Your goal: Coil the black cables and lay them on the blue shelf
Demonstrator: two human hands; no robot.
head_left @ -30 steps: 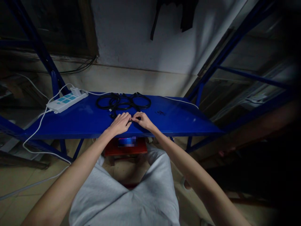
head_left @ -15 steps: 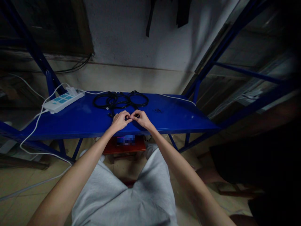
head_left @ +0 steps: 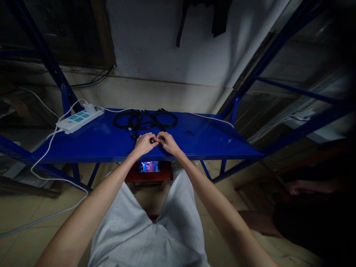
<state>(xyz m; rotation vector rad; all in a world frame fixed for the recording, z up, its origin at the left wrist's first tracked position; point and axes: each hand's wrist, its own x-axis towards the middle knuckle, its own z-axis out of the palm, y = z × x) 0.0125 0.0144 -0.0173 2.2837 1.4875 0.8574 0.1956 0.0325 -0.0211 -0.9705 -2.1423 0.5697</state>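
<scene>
My left hand (head_left: 145, 144) and my right hand (head_left: 167, 143) meet fingertip to fingertip just above the front part of the blue shelf (head_left: 214, 142). Thumb and fingers are pinched together on both. Whatever they grip between them is too small and dark to make out. Right behind them lie black cables (head_left: 138, 127) wound in overlapping round loops. One dark cable end (head_left: 134, 137) shows beside my left hand, partly hidden by it. Some thin black pieces (head_left: 189, 132) lie on the shelf to the right of my hands.
A white power strip (head_left: 79, 120) with a plug in it sits at the shelf's left end; its white cord (head_left: 41, 152) hangs to the floor. Blue uprights (head_left: 235, 107) frame the shelf. Below, a lit phone (head_left: 148, 167) rests on a red stool (head_left: 164, 174). Another person's hand (head_left: 296, 186) shows at right.
My hands stay pinched together at nearly the same place, with the fingers slightly shifted. The view has moved a little. The phone screen is brighter, and the person at right has moved.
</scene>
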